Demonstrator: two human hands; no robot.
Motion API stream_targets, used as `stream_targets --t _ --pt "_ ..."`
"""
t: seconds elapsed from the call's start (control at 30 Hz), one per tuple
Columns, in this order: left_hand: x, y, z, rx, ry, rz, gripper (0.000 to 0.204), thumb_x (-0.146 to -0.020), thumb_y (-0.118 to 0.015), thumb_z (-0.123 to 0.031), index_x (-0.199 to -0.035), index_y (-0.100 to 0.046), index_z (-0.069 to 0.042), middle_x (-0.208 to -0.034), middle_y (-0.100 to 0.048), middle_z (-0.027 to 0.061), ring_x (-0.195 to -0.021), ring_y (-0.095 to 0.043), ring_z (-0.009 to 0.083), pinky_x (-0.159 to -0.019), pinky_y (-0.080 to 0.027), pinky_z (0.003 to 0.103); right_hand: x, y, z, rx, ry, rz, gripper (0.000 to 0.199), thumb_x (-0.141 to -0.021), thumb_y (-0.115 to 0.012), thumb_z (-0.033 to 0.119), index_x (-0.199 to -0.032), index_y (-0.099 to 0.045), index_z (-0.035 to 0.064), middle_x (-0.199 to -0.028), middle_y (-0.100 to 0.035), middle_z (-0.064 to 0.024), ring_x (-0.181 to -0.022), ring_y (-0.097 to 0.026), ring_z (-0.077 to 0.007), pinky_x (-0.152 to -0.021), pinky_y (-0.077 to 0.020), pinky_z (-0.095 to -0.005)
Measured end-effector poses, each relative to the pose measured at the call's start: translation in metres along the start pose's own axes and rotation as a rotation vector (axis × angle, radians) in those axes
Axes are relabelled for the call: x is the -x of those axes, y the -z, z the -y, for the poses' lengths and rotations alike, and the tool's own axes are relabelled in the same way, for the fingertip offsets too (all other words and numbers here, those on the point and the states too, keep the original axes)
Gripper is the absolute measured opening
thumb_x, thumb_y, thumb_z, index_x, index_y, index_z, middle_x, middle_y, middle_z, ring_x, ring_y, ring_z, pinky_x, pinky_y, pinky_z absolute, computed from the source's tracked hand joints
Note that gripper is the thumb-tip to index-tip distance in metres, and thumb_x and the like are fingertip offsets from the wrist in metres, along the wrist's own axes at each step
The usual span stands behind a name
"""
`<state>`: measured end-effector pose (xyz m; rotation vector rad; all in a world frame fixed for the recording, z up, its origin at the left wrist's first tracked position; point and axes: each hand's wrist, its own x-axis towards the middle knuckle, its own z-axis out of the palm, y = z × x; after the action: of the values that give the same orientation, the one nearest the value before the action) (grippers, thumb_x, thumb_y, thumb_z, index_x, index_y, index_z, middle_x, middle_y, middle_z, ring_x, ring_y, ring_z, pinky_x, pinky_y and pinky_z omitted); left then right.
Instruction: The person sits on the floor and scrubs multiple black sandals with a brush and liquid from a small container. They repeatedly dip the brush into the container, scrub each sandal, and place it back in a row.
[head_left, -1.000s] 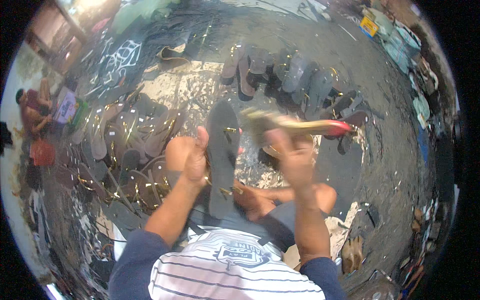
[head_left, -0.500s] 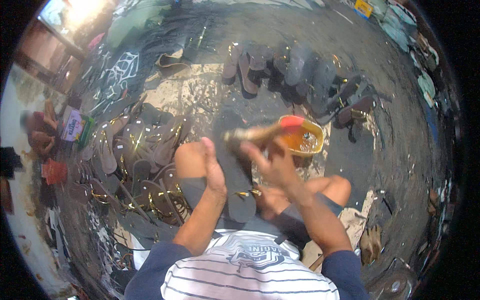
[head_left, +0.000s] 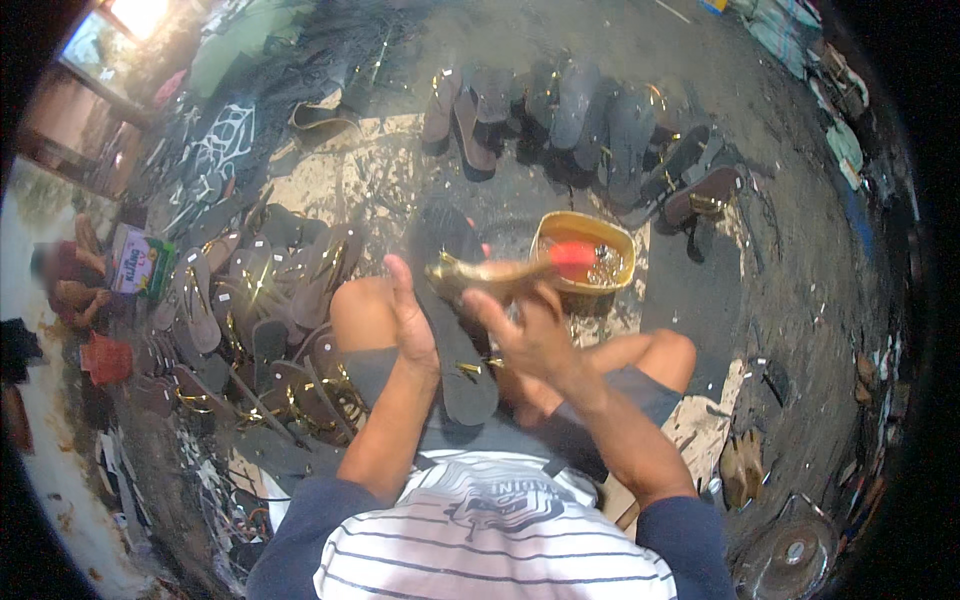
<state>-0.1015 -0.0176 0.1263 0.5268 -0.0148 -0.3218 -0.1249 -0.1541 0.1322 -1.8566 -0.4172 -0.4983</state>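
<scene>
My left hand (head_left: pixel 410 325) is closed round the left edge of a long dark sandal sole (head_left: pixel 468 400), its thumb up and fingertips showing at the far right edge. A small gold piece lies on the sole's near part. In my right hand (head_left: pixel 535 335) is a long tan tool (head_left: pixel 490 272), its pale end over the sole and what looks like its red end over the bowl. Motion blurs it, and I cannot tell its kind. Just beyond the right hand stands a yellowish bowl (head_left: pixel 583 218) with amber contents.
Many dark sandals with gold straps (head_left: pixel 255 275) lie heaped at the left. Another row of sandals (head_left: pixel 575 115) lies at the far side. Stained pale board (head_left: pixel 345 170) covers part of the floor. A person (head_left: pixel 75 270) is at the far left, beside a colourful box (head_left: pixel 142 262).
The tool's pale end has shifted slightly left over the sole, with the right hand keeping hold. My left hand still grips the sole. The whole view has shifted a little.
</scene>
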Motion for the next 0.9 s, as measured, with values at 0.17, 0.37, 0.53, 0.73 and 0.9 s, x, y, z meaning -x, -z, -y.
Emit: stream_targets --t 0.17,0.37,0.53,0.73,0.9 --pt "0.02 0.025 0.025 -0.025 0.201 -0.07 0.088 -0.092 -0.041 -0.075 -0.146 -0.041 -0.006 -0.138 -0.054 0.0144 -0.12 -0.058 0.024 -0.101 -0.05 0.04 -0.034 0.022 -0.032 0.105 -0.362 0.014 0.031 -0.092 -0.069 0.028 -0.109 -0.069 0.0028 -0.098 -0.07 -0.0176 -0.089 -0.067 -0.0301 -0.077 -0.0496 -0.0402" --pt "0.09 0.048 0.038 0.092 0.321 -0.052 0.099 -0.086 -0.052 -0.075 -0.151 -0.031 -0.004 -0.146 -0.045 0.0198 -0.129 -0.052 0.0335 -0.097 -0.055 0.047 0.003 0.089 -0.151 0.665 -0.449 0.057 0.035 -0.091 -0.067 0.029 -0.107 -0.07 -0.0012 -0.101 -0.07 -0.0233 -0.091 -0.068 -0.0376 -0.08 -0.0512 -0.0421" --pt "0.138 0.053 0.031 -0.308 0.414 -0.181 0.091 -0.087 -0.053 -0.074 -0.143 -0.042 -0.003 -0.126 -0.061 0.017 -0.096 -0.068 0.0226 -0.079 -0.059 0.034 0.017 0.088 -0.168 0.343 -0.41 -0.149 0.026 -0.09 -0.073 0.019 -0.108 -0.071 0.0008 -0.101 -0.071 -0.0148 -0.099 -0.066 -0.0264 -0.085 -0.0515 -0.035" --pt "0.092 0.058 0.027 -0.106 0.292 -0.238 0.074 -0.095 -0.049 -0.064 -0.129 -0.055 0.001 -0.113 -0.068 0.013 -0.082 -0.069 0.0172 -0.062 -0.059 0.027 0.029 0.167 -0.137 0.652 -0.321 -0.068 0.027 -0.086 -0.077 0.023 -0.103 -0.072 0.0031 -0.096 -0.07 -0.0117 -0.094 -0.065 -0.0264 -0.084 -0.0505 -0.039" --pt "0.009 0.05 0.014 -0.1 0.009 -0.225 0.067 -0.097 -0.047 -0.061 -0.121 -0.06 0.0 -0.107 -0.069 0.0133 -0.075 -0.07 0.0179 -0.052 -0.058 0.027 0.021 0.213 -0.105 1.027 -0.435 -0.031 0.034 -0.089 -0.074 0.028 -0.108 -0.07 0.0008 -0.095 -0.069 -0.0154 -0.092 -0.065 -0.0286 -0.084 -0.0496 -0.0394"
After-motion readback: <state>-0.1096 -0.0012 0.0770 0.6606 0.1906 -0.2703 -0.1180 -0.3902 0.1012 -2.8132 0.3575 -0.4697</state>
